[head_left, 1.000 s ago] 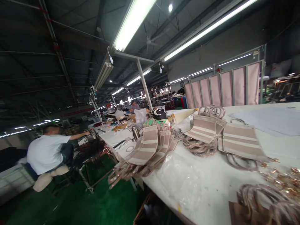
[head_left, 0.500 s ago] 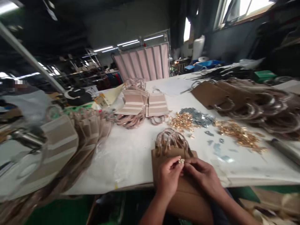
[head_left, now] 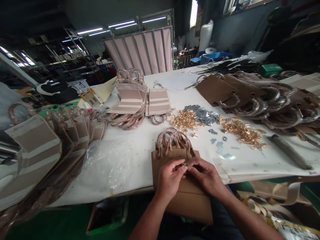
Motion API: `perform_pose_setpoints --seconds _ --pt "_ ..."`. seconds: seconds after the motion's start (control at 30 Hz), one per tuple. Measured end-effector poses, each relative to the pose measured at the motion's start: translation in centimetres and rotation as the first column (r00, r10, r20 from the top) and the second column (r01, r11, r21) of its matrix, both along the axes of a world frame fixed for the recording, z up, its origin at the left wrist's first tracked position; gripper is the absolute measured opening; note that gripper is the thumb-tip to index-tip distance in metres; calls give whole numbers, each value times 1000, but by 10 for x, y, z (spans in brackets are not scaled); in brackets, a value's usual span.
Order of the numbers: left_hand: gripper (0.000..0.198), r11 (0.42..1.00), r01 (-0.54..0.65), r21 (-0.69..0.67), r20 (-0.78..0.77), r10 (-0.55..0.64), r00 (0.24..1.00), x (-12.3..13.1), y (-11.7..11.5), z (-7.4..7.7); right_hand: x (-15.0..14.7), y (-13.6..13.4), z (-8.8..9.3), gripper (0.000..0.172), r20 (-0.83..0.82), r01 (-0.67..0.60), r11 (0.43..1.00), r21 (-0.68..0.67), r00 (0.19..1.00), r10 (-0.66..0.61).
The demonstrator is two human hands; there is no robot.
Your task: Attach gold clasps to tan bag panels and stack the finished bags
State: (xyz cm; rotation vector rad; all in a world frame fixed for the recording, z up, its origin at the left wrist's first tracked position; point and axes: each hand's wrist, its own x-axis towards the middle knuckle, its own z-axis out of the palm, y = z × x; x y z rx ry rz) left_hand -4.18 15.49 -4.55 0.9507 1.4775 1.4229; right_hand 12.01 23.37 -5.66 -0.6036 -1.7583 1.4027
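No text, label, brand, number or sign can be read clearly in this workshop view. Print-like marks show in 3 places. At lower right, a yellow-and-white packet (head_left: 293,227) below the table's edge bears large, pale character-like shapes, blurred and cut off by the edge of the view, so that neither wording nor script can be made out. At left, toward the back of the table, a small yellow piece (head_left: 91,97) carries rows of dark marks, too small to tell as letters or numerals. Beside the bright window at the back, a narrow coloured panel (head_left: 198,20) is likewise too small to decipher.
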Motion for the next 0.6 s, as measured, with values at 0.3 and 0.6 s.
perform_pose_setpoints --seconds 0.3,0.6 --pt "33 996 -7 91 -28 10 1000 4 -1 5 4 6 0 22 -97 -88 939 -332 994 59" --pt "29 987 5 158 -112 13 994 3 -1 -1 5 22 3 36 -69 -202 856 -475 979 192"
